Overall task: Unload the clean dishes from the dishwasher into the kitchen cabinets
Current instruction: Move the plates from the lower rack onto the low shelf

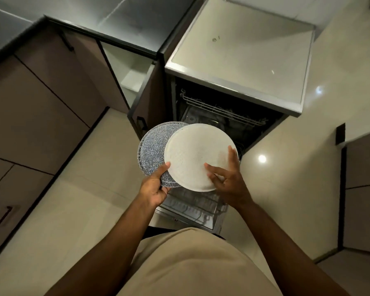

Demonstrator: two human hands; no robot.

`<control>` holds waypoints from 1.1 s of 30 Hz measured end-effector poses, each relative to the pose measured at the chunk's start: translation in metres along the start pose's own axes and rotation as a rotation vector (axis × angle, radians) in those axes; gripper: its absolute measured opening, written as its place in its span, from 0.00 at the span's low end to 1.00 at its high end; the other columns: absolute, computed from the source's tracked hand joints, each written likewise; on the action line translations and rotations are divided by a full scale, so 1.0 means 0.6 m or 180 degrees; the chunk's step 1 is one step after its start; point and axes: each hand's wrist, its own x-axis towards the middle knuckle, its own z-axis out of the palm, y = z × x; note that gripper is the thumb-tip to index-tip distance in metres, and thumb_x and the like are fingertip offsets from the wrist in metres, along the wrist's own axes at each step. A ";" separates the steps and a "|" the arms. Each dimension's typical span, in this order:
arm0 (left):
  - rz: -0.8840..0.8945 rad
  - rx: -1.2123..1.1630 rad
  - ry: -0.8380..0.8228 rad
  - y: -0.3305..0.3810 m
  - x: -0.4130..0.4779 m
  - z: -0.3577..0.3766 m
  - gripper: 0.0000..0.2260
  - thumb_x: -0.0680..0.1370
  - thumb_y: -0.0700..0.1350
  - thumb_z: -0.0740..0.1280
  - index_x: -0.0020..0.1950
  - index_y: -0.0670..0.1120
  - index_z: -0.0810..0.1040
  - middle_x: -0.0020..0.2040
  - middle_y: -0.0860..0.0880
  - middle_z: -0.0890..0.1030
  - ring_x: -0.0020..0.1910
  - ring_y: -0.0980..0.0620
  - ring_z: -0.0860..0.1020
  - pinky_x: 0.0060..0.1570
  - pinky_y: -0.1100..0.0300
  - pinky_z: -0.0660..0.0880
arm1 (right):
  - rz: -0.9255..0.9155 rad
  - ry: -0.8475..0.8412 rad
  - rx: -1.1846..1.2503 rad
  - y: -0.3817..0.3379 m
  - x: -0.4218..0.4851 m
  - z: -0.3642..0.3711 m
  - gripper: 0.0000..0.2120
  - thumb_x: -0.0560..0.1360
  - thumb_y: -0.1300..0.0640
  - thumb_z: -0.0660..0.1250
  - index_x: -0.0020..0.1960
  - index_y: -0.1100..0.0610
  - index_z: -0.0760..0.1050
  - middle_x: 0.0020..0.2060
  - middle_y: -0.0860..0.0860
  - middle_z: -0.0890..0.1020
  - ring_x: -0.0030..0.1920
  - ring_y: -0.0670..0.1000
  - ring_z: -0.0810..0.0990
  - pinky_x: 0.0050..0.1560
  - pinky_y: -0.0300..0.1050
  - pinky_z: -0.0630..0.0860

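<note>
Two plates are held above the open dishwasher [233,116]. A blue speckled plate [152,150] lies underneath, and my left hand [156,186] grips its near rim with the thumb on top. A white plate [197,152] overlaps it on the right. My right hand [226,178] holds the white plate at its near right edge, fingers spread over its face. The pulled-out lower rack [192,208] shows below the plates, with nothing visible in the part I can see. The upper rack [218,107] sits inside the machine.
A cabinet door [145,99] stands open left of the dishwasher, showing a pale shelf [133,77] inside. Dark countertop [124,20] runs along the back. Brown drawers [30,116] line the left side. Another cabinet [363,189] stands at the right. Beige tiled floor [77,201] surrounds me.
</note>
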 end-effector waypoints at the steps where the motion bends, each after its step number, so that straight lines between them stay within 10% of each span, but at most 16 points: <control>1: 0.0051 -0.0053 0.0009 0.016 -0.004 -0.013 0.27 0.64 0.37 0.78 0.63 0.36 0.78 0.55 0.37 0.83 0.51 0.40 0.83 0.41 0.44 0.82 | -0.0008 0.0191 -0.0014 -0.017 0.006 0.014 0.17 0.75 0.50 0.71 0.63 0.48 0.79 0.79 0.54 0.43 0.78 0.51 0.40 0.75 0.45 0.47; 6: 0.0241 -0.0238 -0.0042 0.093 -0.026 -0.088 0.31 0.60 0.38 0.81 0.61 0.35 0.78 0.57 0.35 0.82 0.55 0.37 0.82 0.51 0.37 0.79 | 0.0920 0.0744 0.0655 -0.105 0.030 0.093 0.45 0.70 0.53 0.77 0.77 0.54 0.54 0.77 0.58 0.55 0.74 0.57 0.61 0.70 0.53 0.66; 14: 0.0446 -0.0601 0.0173 0.213 -0.063 -0.248 0.16 0.68 0.35 0.74 0.55 0.35 0.78 0.53 0.35 0.83 0.47 0.39 0.84 0.37 0.42 0.82 | 0.1936 -0.0053 0.3509 -0.239 0.023 0.265 0.18 0.72 0.55 0.73 0.61 0.57 0.76 0.53 0.54 0.85 0.52 0.55 0.84 0.46 0.54 0.83; 33: 0.0783 -0.0827 0.0588 0.423 -0.024 -0.398 0.24 0.64 0.38 0.76 0.59 0.37 0.79 0.55 0.39 0.83 0.54 0.41 0.83 0.53 0.35 0.77 | 0.2014 -0.0527 0.3438 -0.426 0.143 0.470 0.13 0.75 0.59 0.70 0.60 0.57 0.76 0.53 0.56 0.84 0.52 0.57 0.83 0.36 0.47 0.81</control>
